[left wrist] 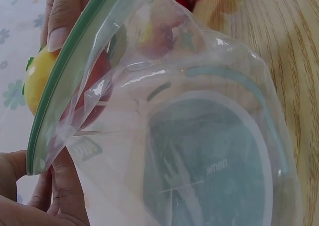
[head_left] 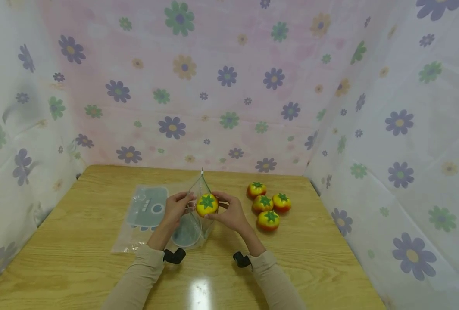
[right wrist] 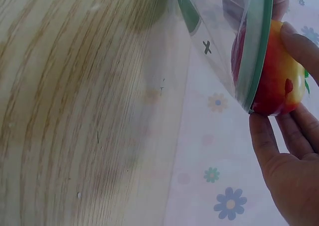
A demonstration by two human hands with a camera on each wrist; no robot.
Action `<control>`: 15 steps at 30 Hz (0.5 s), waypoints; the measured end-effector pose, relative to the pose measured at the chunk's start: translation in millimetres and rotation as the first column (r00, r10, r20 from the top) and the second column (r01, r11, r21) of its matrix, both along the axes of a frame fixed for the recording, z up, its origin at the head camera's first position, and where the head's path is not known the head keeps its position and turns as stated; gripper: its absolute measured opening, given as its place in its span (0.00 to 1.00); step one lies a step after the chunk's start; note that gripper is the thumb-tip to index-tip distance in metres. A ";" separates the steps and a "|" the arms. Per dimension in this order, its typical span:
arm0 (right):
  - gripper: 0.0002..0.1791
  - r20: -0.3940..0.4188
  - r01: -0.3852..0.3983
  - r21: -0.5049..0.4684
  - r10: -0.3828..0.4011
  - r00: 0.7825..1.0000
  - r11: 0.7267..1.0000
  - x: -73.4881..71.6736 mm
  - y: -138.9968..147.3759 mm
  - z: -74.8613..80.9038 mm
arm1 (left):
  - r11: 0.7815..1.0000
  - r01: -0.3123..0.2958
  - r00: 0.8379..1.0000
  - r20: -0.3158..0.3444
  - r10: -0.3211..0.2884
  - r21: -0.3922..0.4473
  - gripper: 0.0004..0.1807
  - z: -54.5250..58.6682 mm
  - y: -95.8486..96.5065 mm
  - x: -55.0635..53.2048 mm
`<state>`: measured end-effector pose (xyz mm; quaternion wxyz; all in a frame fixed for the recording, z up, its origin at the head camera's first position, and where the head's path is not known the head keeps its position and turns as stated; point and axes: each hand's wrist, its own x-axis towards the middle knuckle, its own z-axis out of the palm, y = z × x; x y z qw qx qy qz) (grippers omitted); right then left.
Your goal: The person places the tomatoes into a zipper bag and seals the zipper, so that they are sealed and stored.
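Observation:
In the head view my right hand (head_left: pixel 232 212) holds a yellow-and-red toy tomato (head_left: pixel 207 206) with a green star-shaped leaf on top. Its thumb and fingers grip opposite sides in the right wrist view. The tomato sits at the mouth of a clear zip bag (left wrist: pixel 219 136), partly behind the green zip strip (left wrist: pixel 65 71). My left hand (head_left: pixel 176 209) pinches the other side of the bag's mouth, thumb and fingers at the strip's corner. The mouth is spread apart, and the bag's printed body hangs down toward the table.
Several more toy tomatoes (head_left: pixel 269 221) lie grouped on the wooden table (head_left: pixel 310 267), right of my hands. Another printed clear bag (head_left: pixel 138 219) lies flat at the left. Flower-patterned cloth (head_left: pixel 221 51) hangs behind the table and at both sides.

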<state>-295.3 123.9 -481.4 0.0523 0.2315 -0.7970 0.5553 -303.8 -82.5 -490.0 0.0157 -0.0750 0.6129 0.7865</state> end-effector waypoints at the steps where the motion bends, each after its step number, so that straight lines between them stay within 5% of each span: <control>1: 0.38 0.002 -0.004 0.004 0.004 1.000 1.000 0.1 -0.1 0.0 | 1.000 -0.005 1.000 -0.001 0.005 0.007 0.23 0.2 -0.4 0.0; 15: 0.39 0.008 -0.104 -0.007 0.104 0.995 0.995 0.1 1.0 -0.1 | 1.000 -0.017 1.000 0.026 0.017 0.004 0.22 0.9 -0.2 -3.8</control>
